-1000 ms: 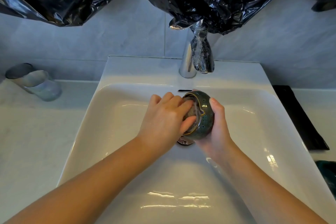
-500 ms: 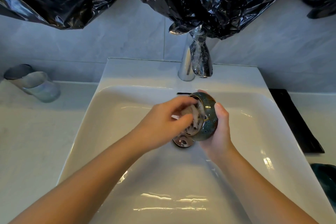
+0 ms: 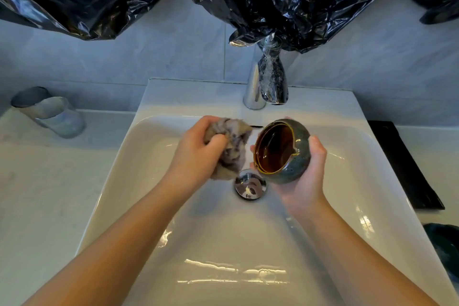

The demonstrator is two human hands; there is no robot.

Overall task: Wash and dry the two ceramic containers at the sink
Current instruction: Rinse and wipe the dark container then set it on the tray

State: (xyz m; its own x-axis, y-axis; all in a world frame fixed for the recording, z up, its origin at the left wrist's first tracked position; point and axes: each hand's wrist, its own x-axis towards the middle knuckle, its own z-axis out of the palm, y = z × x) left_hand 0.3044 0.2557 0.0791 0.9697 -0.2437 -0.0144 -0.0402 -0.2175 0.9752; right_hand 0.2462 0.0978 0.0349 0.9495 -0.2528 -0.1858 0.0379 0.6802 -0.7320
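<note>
Ceramic container [image 3: 283, 151] partly hidden by right hand [image 3: 306, 176]; second container [image 3: 444, 246] cut off.

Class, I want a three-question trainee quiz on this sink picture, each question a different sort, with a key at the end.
1. True or false: the left hand holds a crumpled cloth clear of the pot.
2. Multiple choice: the green ceramic pot in the right hand is (A) upright on the counter, (B) tipped with its brown inside facing the camera, (C) mouth-down on the drain.
3. Fill in: the two metal cups stand on the counter to the ____ of the sink.

Key: 1 true; 2 B; 3 left.
</note>
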